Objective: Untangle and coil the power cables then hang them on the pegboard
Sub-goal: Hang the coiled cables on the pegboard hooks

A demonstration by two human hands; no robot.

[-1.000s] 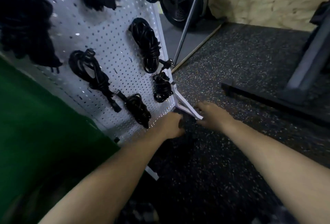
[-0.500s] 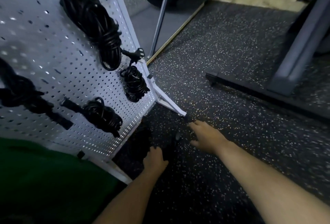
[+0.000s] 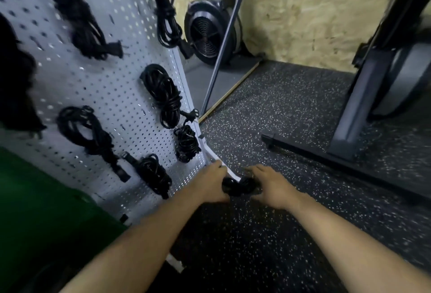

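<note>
Both hands meet low at the pegboard's (image 3: 105, 78) bottom right corner, and between them sits a black cable bundle (image 3: 237, 187). The left hand (image 3: 210, 184) grips the bundle's left side with curled fingers, and the right hand (image 3: 271, 186) closes over its right side, fingers on top and thumb beneath. The picture is blurred here, so how the cable is wound cannot be told. The bundle is just in front of the pegboard's white foot (image 3: 215, 160), which slants out onto the speckled floor (image 3: 279, 117) right behind the left hand's fingertips. On the pegboard, nearest that corner, hang a small coiled cable (image 3: 186, 144) and a second coil (image 3: 152, 174) to its lower left. Above the small one hangs a longer coil (image 3: 163, 94) with its plug dangling at the board's right edge. Further left on the board is another coil (image 3: 85, 129), and two more hang blurred near its top (image 3: 81, 15) (image 3: 166, 12). To the right of the pegboard's edge a thin metal rod (image 3: 224, 43) leans across a round black fan (image 3: 207, 33), with a chipboard wall (image 3: 303, 12) behind. Well to the right of the pegboard stands a grey post (image 3: 356, 106) on a dark base bar (image 3: 326, 155). A green cloth (image 3: 35, 199) covers the pegboard's lower left.
</note>
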